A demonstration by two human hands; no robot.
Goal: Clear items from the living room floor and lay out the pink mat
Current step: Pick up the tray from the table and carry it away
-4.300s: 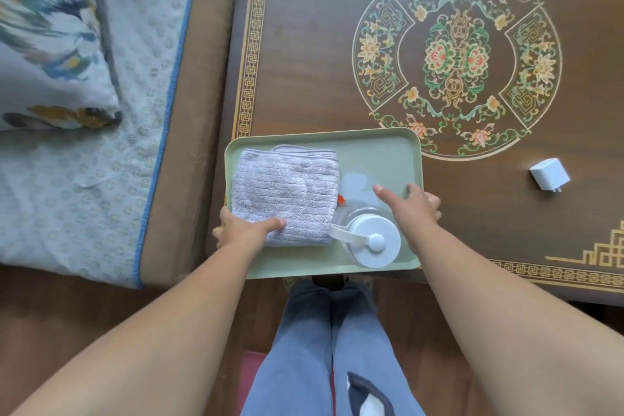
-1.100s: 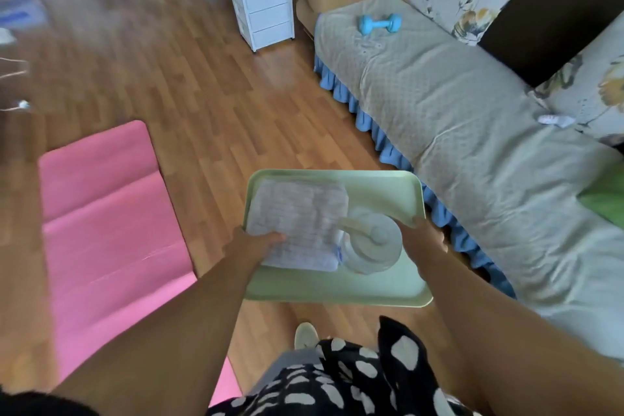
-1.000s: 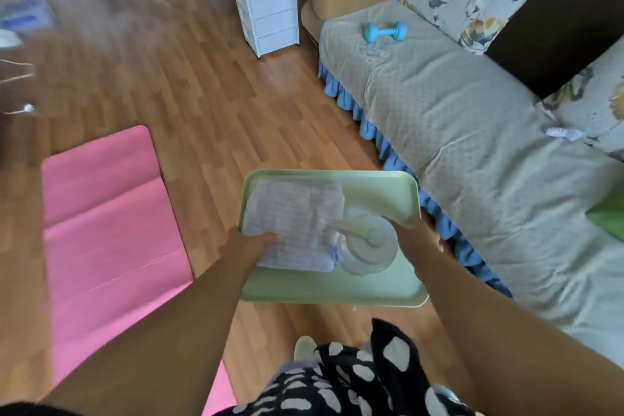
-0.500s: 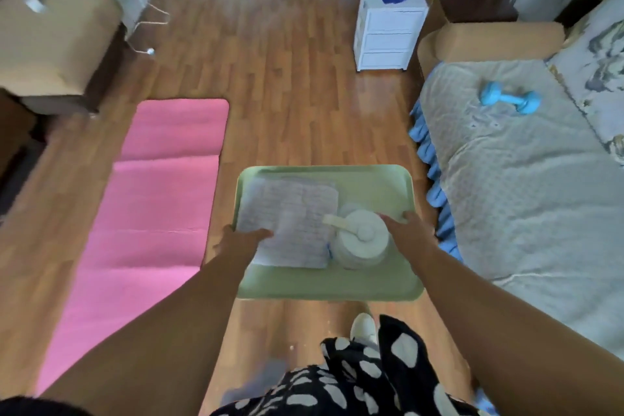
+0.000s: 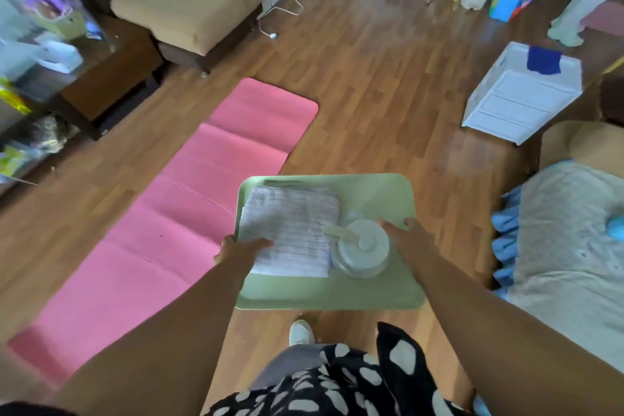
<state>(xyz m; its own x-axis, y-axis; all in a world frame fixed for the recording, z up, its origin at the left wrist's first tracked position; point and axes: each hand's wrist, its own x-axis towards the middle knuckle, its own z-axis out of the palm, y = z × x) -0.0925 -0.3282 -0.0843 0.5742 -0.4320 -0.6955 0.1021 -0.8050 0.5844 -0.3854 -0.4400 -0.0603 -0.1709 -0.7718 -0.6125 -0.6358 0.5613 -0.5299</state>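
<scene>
L hand (image 5: 238,252) & R hand (image 5: 410,240) grip green tray (image 5: 381,192) w/ towel (image 5: 290,230), jug (image 5: 363,248); pink mat (image 5: 175,223) at 9 o'clock.

My tray (image 5: 371,192) is pale green, its towel (image 5: 293,230) whitish with thin stripes, the jug lid (image 5: 363,245) white — the mat (image 5: 169,230) is pink, my top (image 5: 337,382) black with pale spots, the floor (image 5: 388,78) brown wood.

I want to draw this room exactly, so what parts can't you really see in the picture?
All in the head view:
- Green tray: its underside and the fingers beneath are hidden by the tray.
- Towel: the near corner is covered by the left hand.
- Pink mat: the near end is blurred.
- Blue thing on the sofa: cut off by the right edge.
</scene>
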